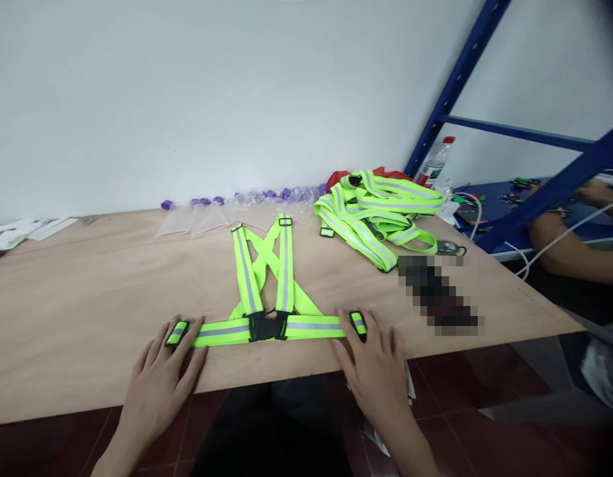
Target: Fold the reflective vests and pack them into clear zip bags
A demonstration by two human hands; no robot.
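Note:
A neon-yellow reflective harness vest (245, 271) with grey stripes lies flat on the wooden table (88, 285). Its two shoulder straps cross at the back, and a black buckle (267, 326) joins them to the waist strap. My left hand (160, 371) rests at the left end of that strap, fingers spread around its black slider (177, 334). At the right end, my right hand (378, 364) lies with fingers apart, touching the other slider (357, 324). Neither hand is closed round the strap.
A heap of similar reflective vests (371, 212) lies behind on the right. Clear plastic bags (207, 218) with purple pieces line the wall. A bottle (435, 162) stands by the blue metal frame (453, 79). Another person's arm (559, 245) is at the far right. The table's front edge is near me.

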